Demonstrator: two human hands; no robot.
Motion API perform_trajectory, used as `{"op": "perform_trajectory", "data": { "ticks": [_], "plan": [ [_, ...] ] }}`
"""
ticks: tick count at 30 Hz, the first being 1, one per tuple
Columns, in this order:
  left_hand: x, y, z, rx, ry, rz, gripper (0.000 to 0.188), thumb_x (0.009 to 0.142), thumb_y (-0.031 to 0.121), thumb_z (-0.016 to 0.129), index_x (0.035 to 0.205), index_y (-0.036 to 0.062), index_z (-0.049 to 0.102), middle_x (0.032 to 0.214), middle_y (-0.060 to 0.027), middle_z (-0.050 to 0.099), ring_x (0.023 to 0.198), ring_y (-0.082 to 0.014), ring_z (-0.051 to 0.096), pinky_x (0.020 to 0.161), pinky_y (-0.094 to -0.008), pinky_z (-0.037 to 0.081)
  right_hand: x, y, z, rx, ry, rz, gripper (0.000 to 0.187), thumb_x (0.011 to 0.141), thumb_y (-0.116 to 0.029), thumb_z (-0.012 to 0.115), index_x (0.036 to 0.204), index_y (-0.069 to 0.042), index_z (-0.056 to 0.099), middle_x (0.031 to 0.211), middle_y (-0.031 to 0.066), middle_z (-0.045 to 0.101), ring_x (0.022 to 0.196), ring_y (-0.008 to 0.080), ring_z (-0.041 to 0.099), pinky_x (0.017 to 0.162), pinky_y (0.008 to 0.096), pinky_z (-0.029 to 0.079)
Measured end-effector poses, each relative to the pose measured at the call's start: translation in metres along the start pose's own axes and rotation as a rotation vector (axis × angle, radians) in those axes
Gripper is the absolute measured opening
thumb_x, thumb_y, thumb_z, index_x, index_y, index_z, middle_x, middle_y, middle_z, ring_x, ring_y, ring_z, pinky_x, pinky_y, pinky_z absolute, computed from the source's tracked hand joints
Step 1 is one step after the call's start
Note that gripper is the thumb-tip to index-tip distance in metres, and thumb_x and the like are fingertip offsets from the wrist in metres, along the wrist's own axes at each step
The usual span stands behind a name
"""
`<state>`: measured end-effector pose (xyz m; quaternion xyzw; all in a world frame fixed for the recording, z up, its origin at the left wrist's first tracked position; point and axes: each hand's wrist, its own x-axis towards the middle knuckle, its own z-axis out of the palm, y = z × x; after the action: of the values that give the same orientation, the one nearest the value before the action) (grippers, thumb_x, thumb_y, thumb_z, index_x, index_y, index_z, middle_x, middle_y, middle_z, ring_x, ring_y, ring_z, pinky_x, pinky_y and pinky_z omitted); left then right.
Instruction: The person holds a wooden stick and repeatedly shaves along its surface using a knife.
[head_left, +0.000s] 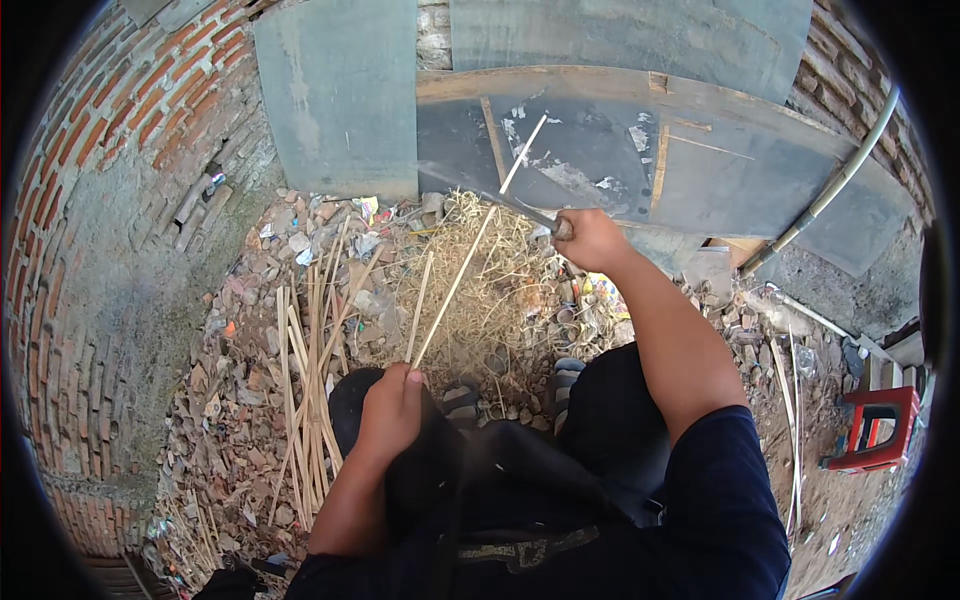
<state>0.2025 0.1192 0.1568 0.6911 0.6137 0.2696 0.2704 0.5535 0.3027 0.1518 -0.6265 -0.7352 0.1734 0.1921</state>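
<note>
My left hand (392, 410) is closed by my left knee around the lower end of a long, pale bamboo strip (458, 277). A shorter strip (421, 300) stands up from the same grip. The long strip slants away to the upper right. In my right hand (592, 240), fingers wrapped round its handle, is a long-bladed knife (528, 211). Its blade points left and crosses the long strip in its upper part; whether it touches the strip I cannot tell. The blade's far end is blurred. Curly shavings (480, 265) lie heaped below the blade.
Several more bamboo strips (310, 400) lie on the rubble to the left. Others (787, 400) lie at the right, near a red plastic stool (885, 430). Grey panels (340, 110) stand ahead, a brick wall (85, 200) at left. A pole (830, 190) leans at right.
</note>
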Motion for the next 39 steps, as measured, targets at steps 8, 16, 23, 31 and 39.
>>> {"op": "perform_trajectory", "data": {
  "ticks": [8,16,23,31,39],
  "plan": [
    [-0.006,0.008,-0.001,0.08,0.053,0.015,0.024,0.103,0.022,0.052,0.101,-0.0008,0.059,0.08,-0.0269,0.064,0.078,-0.05,0.062,0.07,-0.0531,0.048,0.003,-0.017,0.001,-0.017,-0.089,-0.009,0.022,0.079,-0.022,0.065,0.098,-0.013,0.071,0.084,0.0139,0.071,0.087,0.0345,0.071,0.079,0.0493,0.056],
    [-0.011,-0.006,-0.007,0.019,0.002,0.063,0.023,0.102,0.021,0.053,0.103,-0.0006,0.061,0.081,-0.0258,0.065,0.08,-0.0474,0.064,0.071,-0.05,0.05,-0.016,-0.067,0.004,-0.253,-0.217,-0.299,0.026,0.078,-0.023,0.067,0.101,-0.014,0.072,0.09,0.015,0.073,0.088,0.0359,0.071,0.08,0.0478,0.056],
    [-0.008,-0.01,-0.006,-0.026,0.023,0.01,0.021,0.102,0.018,0.053,0.104,-0.0016,0.061,0.079,-0.0233,0.064,0.077,-0.0433,0.065,0.069,-0.0442,0.05,-0.007,0.004,-0.001,-0.013,0.049,0.046,0.031,0.077,-0.022,0.067,0.106,-0.012,0.071,0.093,0.0174,0.073,0.088,0.0385,0.07,0.082,0.0487,0.056],
    [-0.009,-0.004,-0.006,-0.016,0.013,0.022,0.02,0.102,0.018,0.054,0.103,-0.0007,0.061,0.08,-0.0239,0.064,0.079,-0.0446,0.064,0.069,-0.0455,0.05,-0.008,-0.023,0.0,-0.145,-0.169,-0.216,0.019,0.075,-0.02,0.066,0.092,-0.011,0.07,0.084,0.0166,0.071,0.085,0.0375,0.07,0.078,0.0493,0.055],
    [-0.013,-0.012,-0.005,0.001,-0.003,0.028,0.02,0.102,0.018,0.054,0.104,-0.0008,0.061,0.081,-0.0243,0.064,0.078,-0.0455,0.064,0.069,-0.0455,0.05,-0.018,-0.049,-0.008,-0.059,-0.094,-0.159,0.023,0.077,-0.02,0.066,0.097,-0.01,0.07,0.087,0.0177,0.071,0.088,0.0382,0.069,0.081,0.0492,0.055]
  ]
}}
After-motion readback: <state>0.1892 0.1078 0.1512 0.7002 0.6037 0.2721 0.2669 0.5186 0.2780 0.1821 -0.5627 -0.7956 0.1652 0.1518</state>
